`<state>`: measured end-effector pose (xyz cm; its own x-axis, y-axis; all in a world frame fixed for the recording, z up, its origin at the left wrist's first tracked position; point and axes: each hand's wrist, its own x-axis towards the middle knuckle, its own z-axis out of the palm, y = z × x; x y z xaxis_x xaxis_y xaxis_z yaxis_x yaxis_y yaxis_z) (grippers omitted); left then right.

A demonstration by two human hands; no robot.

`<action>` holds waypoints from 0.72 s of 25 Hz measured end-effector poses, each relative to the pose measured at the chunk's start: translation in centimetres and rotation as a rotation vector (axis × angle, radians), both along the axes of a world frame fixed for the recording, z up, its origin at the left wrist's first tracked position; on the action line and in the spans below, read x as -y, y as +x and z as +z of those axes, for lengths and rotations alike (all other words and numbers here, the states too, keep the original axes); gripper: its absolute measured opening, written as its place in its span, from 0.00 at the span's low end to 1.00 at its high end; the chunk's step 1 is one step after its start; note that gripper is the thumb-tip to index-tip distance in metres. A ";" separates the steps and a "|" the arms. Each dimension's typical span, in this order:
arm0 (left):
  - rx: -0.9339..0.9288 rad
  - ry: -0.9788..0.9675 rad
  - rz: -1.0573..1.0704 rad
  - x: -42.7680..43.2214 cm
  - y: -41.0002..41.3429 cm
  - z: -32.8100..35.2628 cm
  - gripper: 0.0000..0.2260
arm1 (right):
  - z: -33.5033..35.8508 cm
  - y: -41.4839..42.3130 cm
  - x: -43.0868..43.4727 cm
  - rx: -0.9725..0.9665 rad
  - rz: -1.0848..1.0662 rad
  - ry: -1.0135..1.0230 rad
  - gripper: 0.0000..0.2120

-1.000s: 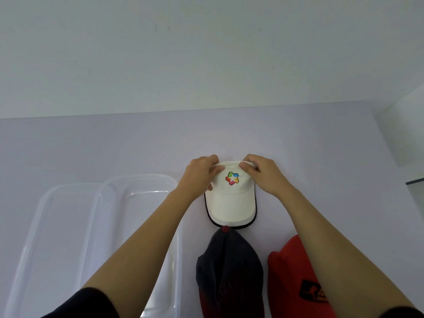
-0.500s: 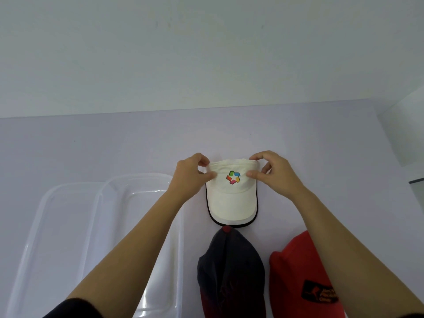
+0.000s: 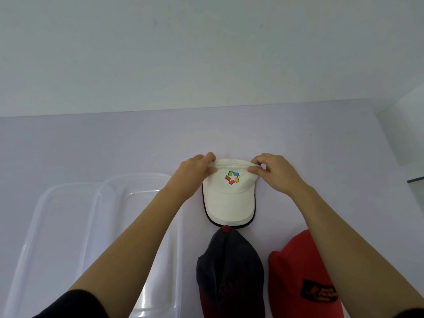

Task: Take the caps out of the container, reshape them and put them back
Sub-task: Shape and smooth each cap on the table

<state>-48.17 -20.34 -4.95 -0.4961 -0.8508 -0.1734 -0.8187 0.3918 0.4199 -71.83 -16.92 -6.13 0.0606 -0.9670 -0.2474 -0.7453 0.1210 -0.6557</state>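
Note:
A white cap (image 3: 229,203) with a colourful logo and a black-edged brim lies flat on the table, brim toward me. My left hand (image 3: 195,171) pinches its crown at the far left corner. My right hand (image 3: 273,173) pinches the crown at the far right corner. A dark navy cap (image 3: 229,267) with a red button lies just in front of the white brim. To its right lies a red cap (image 3: 298,271) with a black patch, partly under my right forearm. A clear plastic container (image 3: 146,180) sits to the left, with nothing inside.
A clear lid (image 3: 57,203) lies beside the container at the far left, partly overlapped by it. The pale table (image 3: 114,145) runs back to a white wall. A white surface edge (image 3: 403,125) shows at the right.
Both hands shifted their pinch along the back of the white cap's crown, and the folded fabric edge now sits flatter across the top. The other caps and the container stayed put.

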 end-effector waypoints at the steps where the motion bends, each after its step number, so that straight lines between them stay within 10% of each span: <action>1: 0.043 -0.022 -0.020 0.1 0.1 0.0 0.12 | 0.2 0.0 0.0 -0.060 0.022 0.003 0.11; 4: 0.109 -0.012 0.011 0.2 -0.2 0.1 0.13 | 0.7 0.3 0.0 -0.107 0.017 -0.021 0.11; 10: -0.485 0.252 0.391 -2.6 -2.6 1.0 0.19 | 0.8 2.9 -0.4 0.178 -0.042 -0.022 0.19; 18: -0.292 0.043 0.285 -2.4 -3.5 -0.4 0.11 | 0.0 4.1 -0.2 0.081 -0.025 -0.039 0.09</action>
<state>-51.71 -17.89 -5.33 -0.2751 -0.9564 -0.0984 -0.7362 0.1437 0.6613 -67.69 -16.74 -6.10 0.0550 -0.9772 -0.2050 -0.6865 0.1121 -0.7184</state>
